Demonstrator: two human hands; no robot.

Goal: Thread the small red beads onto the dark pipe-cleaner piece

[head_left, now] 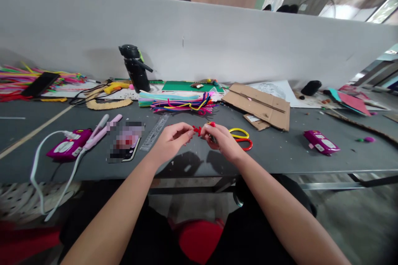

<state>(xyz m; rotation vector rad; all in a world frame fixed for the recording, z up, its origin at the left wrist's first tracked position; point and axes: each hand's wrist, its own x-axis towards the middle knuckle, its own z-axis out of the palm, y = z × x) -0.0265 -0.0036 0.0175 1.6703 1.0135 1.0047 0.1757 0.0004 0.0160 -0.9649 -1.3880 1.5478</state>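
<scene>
A small red fuzzy piece [197, 131] is pinched between my two hands above the grey table. My left hand [177, 138] grips its left end with thumb and fingers pressed together. The other end is in my right hand [217, 138], whose fingers are curled closed; a bit of red also shows at its top. Just right of that hand lie scissors with yellow and red handles [245, 144], their blades hidden by the hand. A clear ruler [154, 133] lies left of my left hand, beside a phone [132, 143].
Bundled pipe cleaners [180, 102] lie behind my hands, with a black bottle [136, 69] standing at their left. Cardboard [259, 105] is behind right. Purple packs [321, 142] and a pink hair straightener [101, 134] flank the work area. A white partition [199, 41] runs behind.
</scene>
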